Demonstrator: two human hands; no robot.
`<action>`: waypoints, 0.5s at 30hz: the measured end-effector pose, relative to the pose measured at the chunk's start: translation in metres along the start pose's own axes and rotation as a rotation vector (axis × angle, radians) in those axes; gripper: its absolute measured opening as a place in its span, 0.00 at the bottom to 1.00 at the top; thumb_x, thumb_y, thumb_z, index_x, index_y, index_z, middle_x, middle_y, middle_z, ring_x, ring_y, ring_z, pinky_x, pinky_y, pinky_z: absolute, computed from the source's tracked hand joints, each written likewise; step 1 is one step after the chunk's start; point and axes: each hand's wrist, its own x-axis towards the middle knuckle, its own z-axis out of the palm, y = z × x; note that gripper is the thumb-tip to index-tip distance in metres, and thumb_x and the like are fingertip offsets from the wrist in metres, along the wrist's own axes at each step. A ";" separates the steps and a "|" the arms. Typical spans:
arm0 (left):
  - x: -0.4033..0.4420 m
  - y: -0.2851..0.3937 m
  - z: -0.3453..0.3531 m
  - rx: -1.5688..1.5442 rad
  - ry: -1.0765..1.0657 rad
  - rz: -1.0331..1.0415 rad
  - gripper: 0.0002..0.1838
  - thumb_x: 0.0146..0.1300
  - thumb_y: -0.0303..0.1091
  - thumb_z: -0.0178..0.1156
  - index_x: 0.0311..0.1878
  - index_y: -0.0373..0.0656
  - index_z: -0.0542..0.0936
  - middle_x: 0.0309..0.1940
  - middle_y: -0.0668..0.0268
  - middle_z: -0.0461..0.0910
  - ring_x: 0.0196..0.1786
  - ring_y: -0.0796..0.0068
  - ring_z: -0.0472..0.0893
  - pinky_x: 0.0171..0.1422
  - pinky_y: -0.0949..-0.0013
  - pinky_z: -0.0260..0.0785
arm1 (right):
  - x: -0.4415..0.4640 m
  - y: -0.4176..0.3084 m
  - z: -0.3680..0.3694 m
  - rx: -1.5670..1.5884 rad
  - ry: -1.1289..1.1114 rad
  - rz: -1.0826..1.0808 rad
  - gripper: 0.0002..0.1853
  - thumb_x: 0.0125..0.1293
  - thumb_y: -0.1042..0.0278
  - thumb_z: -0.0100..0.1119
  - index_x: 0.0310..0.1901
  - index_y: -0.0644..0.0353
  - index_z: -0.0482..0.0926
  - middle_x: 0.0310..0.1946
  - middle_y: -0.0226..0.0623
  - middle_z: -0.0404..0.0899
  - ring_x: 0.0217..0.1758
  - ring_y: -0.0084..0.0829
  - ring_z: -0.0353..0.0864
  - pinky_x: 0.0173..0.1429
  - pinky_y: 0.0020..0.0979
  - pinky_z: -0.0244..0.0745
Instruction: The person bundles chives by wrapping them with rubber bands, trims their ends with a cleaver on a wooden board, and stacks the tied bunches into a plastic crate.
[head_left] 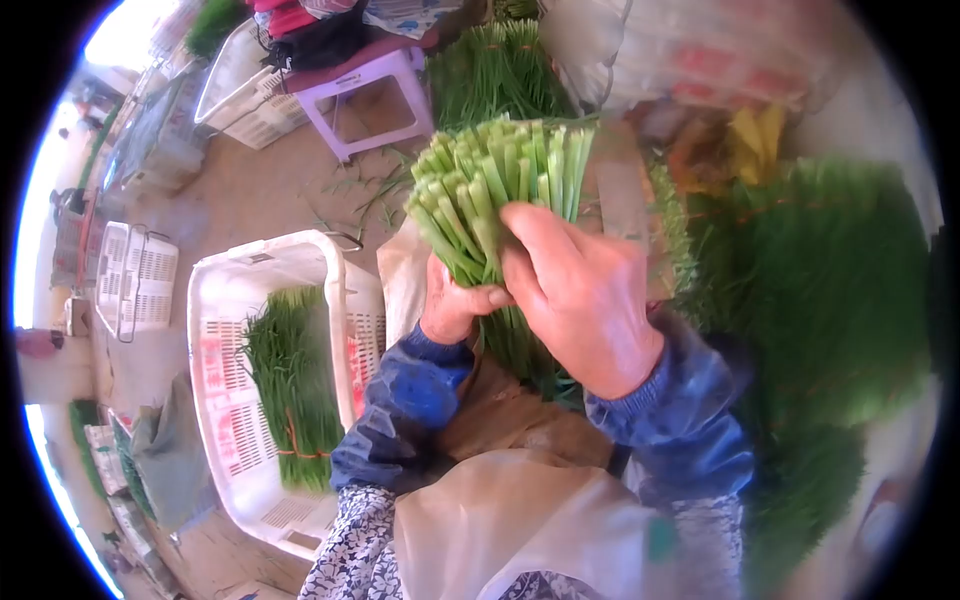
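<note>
A thick bunch of green stalks (500, 175) is held up in front of me, its pale cut ends at the top and its darker leaves hanging down. Around its lower left side my left hand (455, 300) is wrapped, the thumb lying across the stalks. My right hand (580, 290) is closed at the bunch's right side, with thumb and index finger against the stalks near the cut ends. Its other fingers are hidden behind the hand.
Left of my lap stands a white crate (205, 340) with a tied green bundle (300, 400) inside. Large piles of greens (830, 300) lie on the right. A purple stool (370, 85) and more bundled greens (495, 75) are ahead, with another crate (140, 275) far left.
</note>
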 end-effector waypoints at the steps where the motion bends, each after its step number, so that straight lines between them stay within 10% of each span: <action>1: -0.003 -0.006 -0.005 -0.007 -0.018 -0.030 0.34 0.42 0.33 0.75 0.55 0.37 0.75 0.44 0.66 0.80 0.45 0.73 0.80 0.52 0.69 0.74 | -0.002 -0.001 -0.003 0.027 -0.010 0.029 0.11 0.57 0.78 0.65 0.42 0.60 0.78 0.27 0.44 0.80 0.24 0.45 0.81 0.28 0.39 0.73; 9: -0.015 -0.009 0.012 -0.035 -0.173 -0.128 0.64 0.31 0.31 0.86 0.73 0.39 0.55 0.63 0.62 0.70 0.66 0.68 0.70 0.70 0.63 0.64 | -0.030 -0.008 -0.031 0.063 -0.101 0.183 0.09 0.57 0.79 0.68 0.38 0.63 0.79 0.23 0.39 0.80 0.23 0.29 0.82 0.29 0.28 0.74; 10: -0.014 -0.006 0.015 -0.020 -0.174 -0.160 0.66 0.30 0.31 0.86 0.74 0.39 0.54 0.64 0.63 0.69 0.67 0.68 0.69 0.71 0.63 0.62 | -0.028 -0.005 -0.036 0.218 -0.134 0.295 0.09 0.59 0.72 0.67 0.37 0.61 0.77 0.23 0.44 0.80 0.24 0.41 0.82 0.29 0.39 0.75; 15: -0.012 -0.004 0.023 -0.055 -0.159 -0.250 0.68 0.29 0.32 0.86 0.75 0.39 0.52 0.65 0.63 0.67 0.68 0.69 0.67 0.74 0.64 0.58 | -0.024 0.004 -0.075 1.002 -0.327 0.769 0.04 0.64 0.78 0.62 0.38 0.64 0.76 0.22 0.40 0.80 0.16 0.24 0.75 0.19 0.26 0.68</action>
